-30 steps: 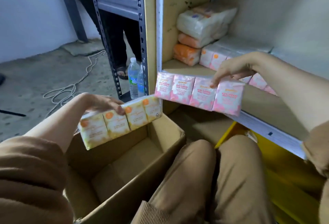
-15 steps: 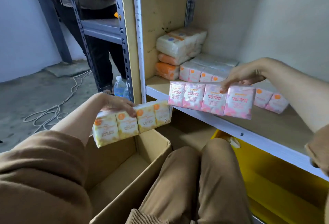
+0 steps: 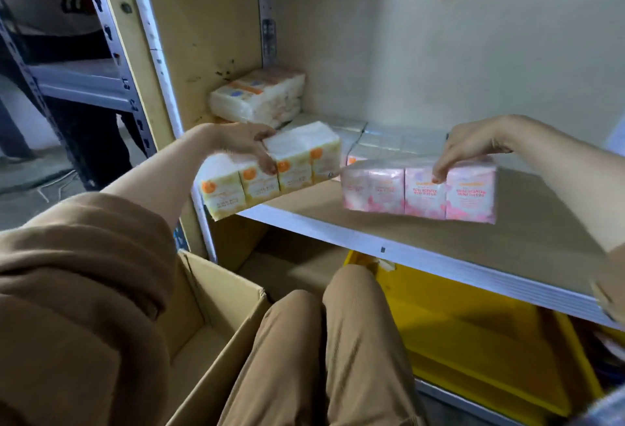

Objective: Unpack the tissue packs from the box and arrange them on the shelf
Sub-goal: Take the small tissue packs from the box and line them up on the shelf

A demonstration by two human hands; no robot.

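Observation:
My left hand [image 3: 243, 141] grips a yellow tissue pack [image 3: 267, 175] from above, holding it tilted over the front left corner of the wooden shelf [image 3: 422, 236]. My right hand [image 3: 473, 145] grips a pink tissue pack [image 3: 419, 192] by its top, low over the shelf board; whether it touches the board I cannot tell. Further back on the shelf lie more tissue packs [image 3: 382, 136], with a white stack [image 3: 258, 97] in the rear left corner. The open cardboard box [image 3: 216, 310] sits below left, beside my knees; what I see of its inside is bare cardboard.
A yellow bin [image 3: 473, 334] sits under the shelf at lower right. A metal rack upright [image 3: 111, 50] stands left of the shelf unit, and another person's legs [image 3: 84, 128] are behind it. My knees [image 3: 324, 324] press between box and bin.
Both hands have moved up and forward with their packs. The yellow pack rose from above the box to the shelf's front corner; the pink pack moved further in over the shelf board.

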